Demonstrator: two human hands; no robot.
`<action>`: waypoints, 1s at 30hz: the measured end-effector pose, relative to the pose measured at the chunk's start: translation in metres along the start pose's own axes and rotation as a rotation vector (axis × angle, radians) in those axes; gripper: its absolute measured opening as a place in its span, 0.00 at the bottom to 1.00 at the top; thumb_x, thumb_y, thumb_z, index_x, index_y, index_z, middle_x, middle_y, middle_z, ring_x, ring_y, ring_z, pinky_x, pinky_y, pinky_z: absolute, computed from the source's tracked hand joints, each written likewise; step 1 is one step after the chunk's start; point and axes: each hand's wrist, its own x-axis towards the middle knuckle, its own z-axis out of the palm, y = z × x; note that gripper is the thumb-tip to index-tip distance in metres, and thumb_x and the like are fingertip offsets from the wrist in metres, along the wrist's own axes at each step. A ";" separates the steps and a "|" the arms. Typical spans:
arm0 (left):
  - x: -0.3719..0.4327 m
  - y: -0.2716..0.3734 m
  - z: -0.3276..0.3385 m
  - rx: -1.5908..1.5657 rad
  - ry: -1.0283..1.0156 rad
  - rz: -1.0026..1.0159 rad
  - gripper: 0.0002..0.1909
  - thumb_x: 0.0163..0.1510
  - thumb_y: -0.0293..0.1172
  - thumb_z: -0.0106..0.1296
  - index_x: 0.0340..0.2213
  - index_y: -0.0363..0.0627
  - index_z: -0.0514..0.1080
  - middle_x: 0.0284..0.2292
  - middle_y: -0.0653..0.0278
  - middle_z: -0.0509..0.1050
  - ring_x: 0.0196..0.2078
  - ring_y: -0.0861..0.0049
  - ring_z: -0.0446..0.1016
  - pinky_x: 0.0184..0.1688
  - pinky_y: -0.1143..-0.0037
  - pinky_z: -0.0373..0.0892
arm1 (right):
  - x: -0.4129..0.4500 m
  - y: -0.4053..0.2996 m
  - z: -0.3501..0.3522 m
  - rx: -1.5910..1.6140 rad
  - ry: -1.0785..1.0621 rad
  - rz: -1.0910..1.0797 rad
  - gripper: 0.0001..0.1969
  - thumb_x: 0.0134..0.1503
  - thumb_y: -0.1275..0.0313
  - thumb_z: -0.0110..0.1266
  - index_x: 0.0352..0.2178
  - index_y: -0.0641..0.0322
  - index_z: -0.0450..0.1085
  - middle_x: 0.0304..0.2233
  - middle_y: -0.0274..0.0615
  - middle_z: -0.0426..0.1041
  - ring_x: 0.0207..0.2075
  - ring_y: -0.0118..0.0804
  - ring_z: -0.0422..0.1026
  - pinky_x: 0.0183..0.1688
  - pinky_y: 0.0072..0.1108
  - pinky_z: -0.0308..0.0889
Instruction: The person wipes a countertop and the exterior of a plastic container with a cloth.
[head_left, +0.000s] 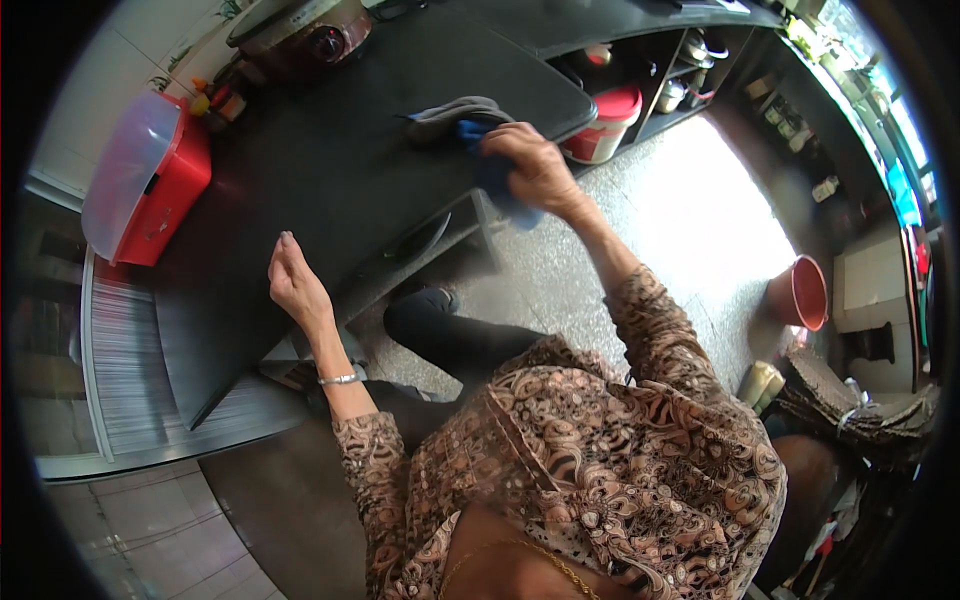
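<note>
My right hand grips a dark blue cloth, which hangs beside the edge of a black countertop. The cloth is blurred. Just beyond that hand, a bundled grey cloth lies on the countertop near its right side. Over the near left part of the counter is my left hand, with its fingers drawn together and nothing visible between them. Its palm is partly hidden.
A red box with a translucent lid stands at the counter's left, near small jars and an electric cooker. Below the counter is an open drawer. A red-lidded tub and a red bucket are at the right.
</note>
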 end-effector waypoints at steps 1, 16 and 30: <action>-0.002 -0.002 0.000 0.019 -0.029 0.001 0.18 0.54 0.40 0.43 0.35 0.33 0.71 0.38 0.51 0.71 0.40 0.67 0.69 0.42 0.75 0.65 | -0.001 0.010 -0.012 0.149 0.005 0.153 0.18 0.36 0.86 0.41 0.32 0.64 0.67 0.34 0.43 0.70 0.43 0.43 0.65 0.46 0.28 0.61; -0.020 0.002 -0.023 0.219 -0.058 0.095 0.13 0.54 0.32 0.43 0.34 0.34 0.71 0.37 0.57 0.71 0.40 0.70 0.69 0.42 0.76 0.65 | 0.054 0.042 -0.007 -0.570 -0.449 0.139 0.36 0.47 0.43 0.41 0.54 0.49 0.50 0.57 0.52 0.42 0.56 0.62 0.44 0.51 0.48 0.45; -0.032 0.011 -0.020 0.697 -0.092 0.413 0.08 0.47 0.28 0.51 0.29 0.36 0.72 0.34 0.59 0.73 0.39 0.66 0.69 0.44 0.72 0.62 | 0.150 0.190 0.006 -0.804 -0.353 0.276 0.23 0.52 0.54 0.39 0.48 0.52 0.56 0.53 0.53 0.49 0.51 0.62 0.52 0.44 0.47 0.53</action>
